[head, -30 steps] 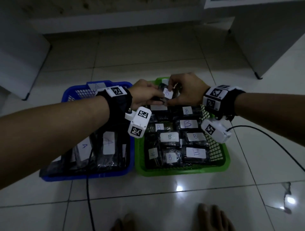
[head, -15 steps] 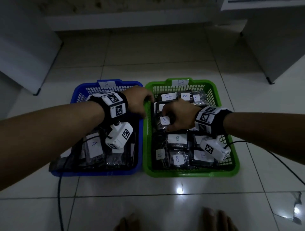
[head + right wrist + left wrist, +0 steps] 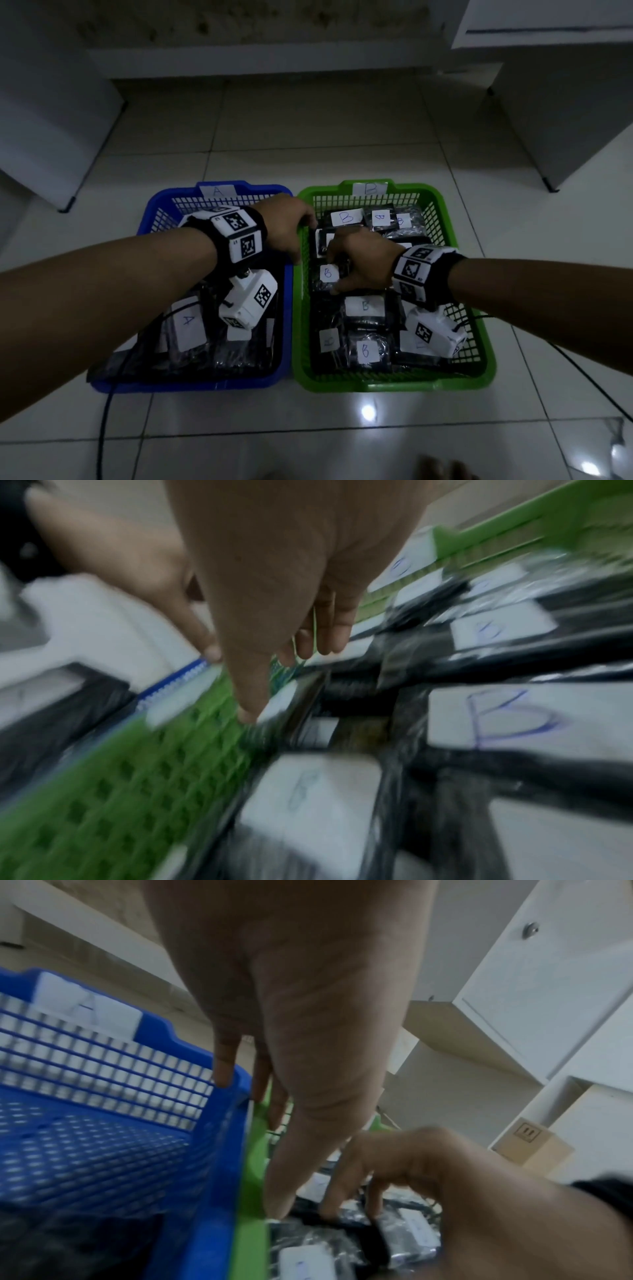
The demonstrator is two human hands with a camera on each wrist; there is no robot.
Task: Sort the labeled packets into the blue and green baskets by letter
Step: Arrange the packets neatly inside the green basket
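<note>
Baskets: two rectangular mesh plastic units, one blue basket (image 3: 219,383) tagged A, one green basket (image 3: 394,385) tagged B. Black plastic packets with white labels: at least eight labels visible in the green unit; the blue unit's count cannot be determined.

The blue basket (image 3: 219,385) carries a rim tag (image 3: 218,190) reading "A", the green basket (image 3: 394,385) one reading "B", and the packets' (image 3: 365,349) white labels show matching handwritten letters.
</note>
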